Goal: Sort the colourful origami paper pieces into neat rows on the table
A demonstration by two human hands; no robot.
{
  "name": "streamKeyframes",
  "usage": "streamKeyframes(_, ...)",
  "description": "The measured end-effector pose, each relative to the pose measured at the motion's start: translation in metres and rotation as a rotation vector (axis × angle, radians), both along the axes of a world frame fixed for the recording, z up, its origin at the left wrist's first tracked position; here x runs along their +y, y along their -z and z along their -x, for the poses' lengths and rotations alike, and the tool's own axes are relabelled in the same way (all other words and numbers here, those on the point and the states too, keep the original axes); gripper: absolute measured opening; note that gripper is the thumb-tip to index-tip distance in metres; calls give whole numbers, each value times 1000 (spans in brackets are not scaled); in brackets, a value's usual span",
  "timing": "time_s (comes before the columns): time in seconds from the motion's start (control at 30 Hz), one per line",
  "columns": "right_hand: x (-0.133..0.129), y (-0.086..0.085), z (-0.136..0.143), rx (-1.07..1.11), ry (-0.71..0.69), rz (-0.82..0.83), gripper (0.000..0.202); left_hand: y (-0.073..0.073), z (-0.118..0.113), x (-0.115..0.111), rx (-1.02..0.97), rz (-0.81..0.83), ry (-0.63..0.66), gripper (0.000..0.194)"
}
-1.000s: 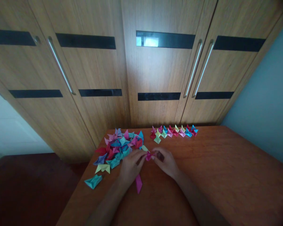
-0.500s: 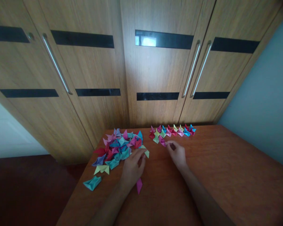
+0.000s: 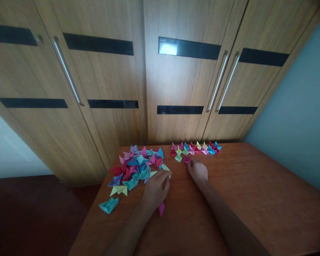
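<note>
One teal origami piece (image 3: 109, 205) lies near left, before an origami heap (image 3: 141, 160) too tangled to count. The left hand (image 3: 156, 188) is at one pale-yellow piece (image 3: 165, 166); I can't tell its grip. Beside roughly seventeen far-row pieces (image 3: 197, 150), one magenta piece (image 3: 186, 160) sits pinched in the right hand (image 3: 198, 171), seemingly being placed; gentle release is called for.

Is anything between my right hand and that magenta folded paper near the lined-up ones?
Nothing visible. The right hand is right at the magenta folded paper, just in front of the lined-up pieces; the left hand is off to the left.
</note>
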State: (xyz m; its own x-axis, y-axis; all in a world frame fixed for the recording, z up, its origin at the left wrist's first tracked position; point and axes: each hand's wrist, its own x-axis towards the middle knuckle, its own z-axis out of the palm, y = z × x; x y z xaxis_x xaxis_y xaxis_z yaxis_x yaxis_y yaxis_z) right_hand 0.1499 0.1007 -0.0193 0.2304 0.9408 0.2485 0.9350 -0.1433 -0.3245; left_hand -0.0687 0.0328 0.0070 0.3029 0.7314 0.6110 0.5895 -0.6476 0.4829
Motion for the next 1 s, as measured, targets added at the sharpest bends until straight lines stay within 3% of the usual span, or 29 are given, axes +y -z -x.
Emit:
streamKeyframes(0.37,12,-6,13,4,4,62,22,-2,2,0,31,28,-79,29)
streamKeyframes(1.0,11,-8,18,-65,79,106,34,-1,5,3,42,30,-51,24)
